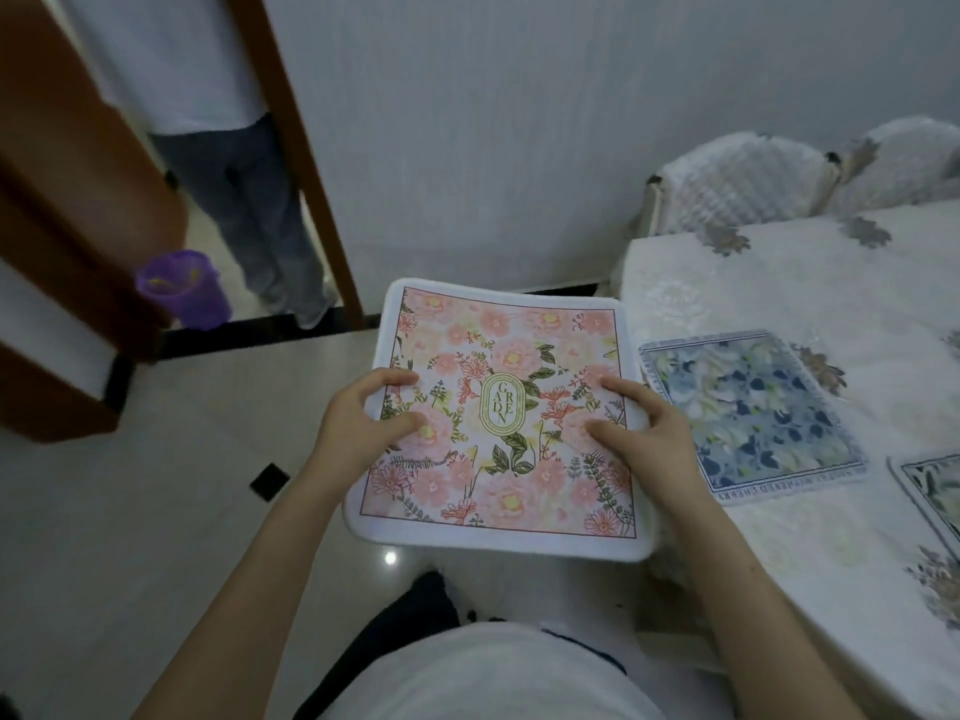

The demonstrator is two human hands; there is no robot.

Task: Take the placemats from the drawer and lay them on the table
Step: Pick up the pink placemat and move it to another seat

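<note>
Placemat (506, 423) with pink floral print and white padded border, held flat in the air beside the surface (779, 283), its right edge just over the surface's near corner. An oval emblem at its centre reads "GARDEN" in stacked green letters. Left hand (363, 423) grips the mat's left edge, thumb and a finger curled onto the printed face; right hand (644, 433) grips the right edge in the same way, fingers reaching inward toward the emblem. The two hands lie well apart, one on each side of the mat.

Blue floral placemat (748, 413) lies flat on the surface, just to the right of the held mat; along its near border runs partly legible lettering ending "WITHERED CHERRY". A third placemat (930, 491), dark-bordered, is cut off by the right frame edge and lies on the surface beside the blue one. The surface carries a white cloth with grey flower motifs. Two covered chairs (737, 184) stand at its far side. A purple bin (182, 288) stands on the floor by a doorway, where a second person's legs (270, 210) are visible.
</note>
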